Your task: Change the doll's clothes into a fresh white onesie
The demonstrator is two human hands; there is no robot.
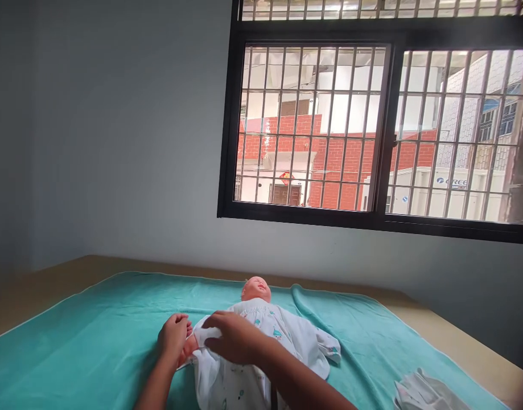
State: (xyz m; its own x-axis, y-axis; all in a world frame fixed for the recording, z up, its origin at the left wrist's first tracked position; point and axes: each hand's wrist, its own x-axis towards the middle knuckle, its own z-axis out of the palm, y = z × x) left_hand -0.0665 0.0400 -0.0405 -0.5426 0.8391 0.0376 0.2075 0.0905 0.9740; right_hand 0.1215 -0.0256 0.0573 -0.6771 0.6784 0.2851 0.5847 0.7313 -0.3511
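A baby doll (256,289) lies on its back on a teal blanket (94,336) spread over a tan-edged bed (457,336), its bare head toward the grey wall (116,142) and its body toward the person; it wears a white garment (282,336) printed with small teal figures, and one empty-looking sleeve (327,347) trails out across the blanket on the right of the picture; the left hand (172,337) is curled around the doll's pinkish arm (188,344) at the edge of the garment, fingers bent closed about it, just beside the other hand; the right hand (231,337) lies over the doll's chest with the fingers bent down onto the white cloth, pinching or pressing a fold near the arm opening, though whether it truly grips the cloth or only rests on it I cannot tell; both forearms come up from the lower edge of the picture, the right one crossing over the lower part of the garment; at the lower right corner, well apart from the doll, a crumpled pale cloth (423,393) lies on the blanket; above, a black-framed barred window (389,131) shows a red brick building (338,154) outside
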